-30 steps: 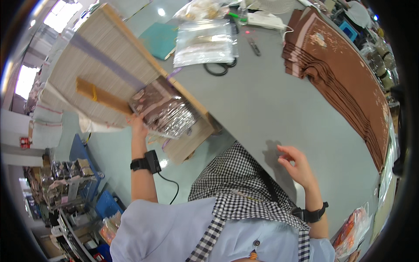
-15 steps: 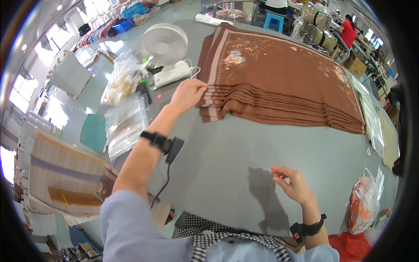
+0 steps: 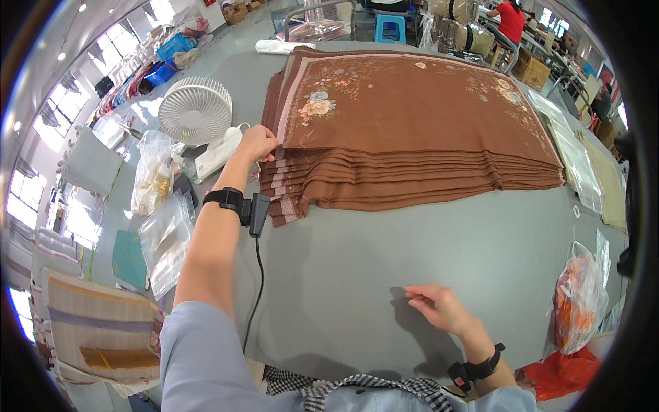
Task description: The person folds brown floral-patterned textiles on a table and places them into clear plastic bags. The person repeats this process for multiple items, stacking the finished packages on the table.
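A stack of brown floral scarves (image 3: 405, 103) lies on the grey table, their near edges folded back in several rippled layers with pale striped borders at the left. My left hand (image 3: 258, 145) is closed in a pinch on the left border of the top scarf, just above the fanned edges. Low over the table in front of the stack, my right hand (image 3: 443, 309) hovers with fingers loosely bent and slightly apart, holding nothing. Both wrists carry black straps with small devices, and a cable hangs from the left one.
Left of the stack stand a white fan (image 3: 195, 110), a white power strip (image 3: 218, 152) and clear plastic bags (image 3: 165, 233). On the right lie clear plastic sleeves (image 3: 573, 158) and a bag with orange contents (image 3: 575, 295). A person in red (image 3: 511, 24) sits far behind.
My view has shifted, so the stack appears further left and larger. My left hand keeps its pinch at the scarf's border. The right hand stays low over the table, fingers a little straighter.
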`<action>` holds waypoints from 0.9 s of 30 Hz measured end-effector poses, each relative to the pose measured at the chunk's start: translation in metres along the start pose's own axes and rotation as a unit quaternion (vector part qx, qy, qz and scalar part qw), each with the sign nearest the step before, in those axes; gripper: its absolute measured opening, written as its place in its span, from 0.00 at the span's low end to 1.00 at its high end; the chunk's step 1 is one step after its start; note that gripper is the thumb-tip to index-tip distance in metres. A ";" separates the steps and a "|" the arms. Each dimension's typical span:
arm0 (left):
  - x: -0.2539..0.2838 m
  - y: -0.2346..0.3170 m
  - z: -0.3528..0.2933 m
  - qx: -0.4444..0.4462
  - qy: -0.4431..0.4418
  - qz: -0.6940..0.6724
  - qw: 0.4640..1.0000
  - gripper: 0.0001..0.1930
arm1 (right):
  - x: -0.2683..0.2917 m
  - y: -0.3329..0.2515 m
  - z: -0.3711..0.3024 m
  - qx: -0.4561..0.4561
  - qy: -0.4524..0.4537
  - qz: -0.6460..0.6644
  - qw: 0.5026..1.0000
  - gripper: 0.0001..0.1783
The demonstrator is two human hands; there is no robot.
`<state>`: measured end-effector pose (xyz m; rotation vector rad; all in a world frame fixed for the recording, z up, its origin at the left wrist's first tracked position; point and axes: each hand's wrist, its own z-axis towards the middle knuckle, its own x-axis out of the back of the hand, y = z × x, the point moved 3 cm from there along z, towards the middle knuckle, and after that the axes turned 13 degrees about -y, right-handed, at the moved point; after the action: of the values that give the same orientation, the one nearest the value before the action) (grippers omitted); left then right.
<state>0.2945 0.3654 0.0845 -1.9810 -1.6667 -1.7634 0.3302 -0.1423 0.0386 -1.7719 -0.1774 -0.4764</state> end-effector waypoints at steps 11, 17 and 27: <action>0.024 0.027 -0.001 -0.108 0.045 0.146 0.982 0.06 | -0.006 0.011 -0.002 0.017 0.020 0.001 1.000 0.16; 0.024 0.065 -0.006 -0.311 0.266 0.172 0.896 0.09 | -0.008 0.015 0.004 0.005 0.047 -0.002 0.999 0.12; 0.057 0.129 -0.005 -0.049 -0.033 0.270 0.961 0.10 | -0.006 0.018 0.002 0.050 0.073 -0.024 0.996 0.09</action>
<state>0.3671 0.3443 0.2042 -2.2675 -0.9215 -1.6021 0.3314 -0.1442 0.0195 -1.6310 -0.1389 -0.6206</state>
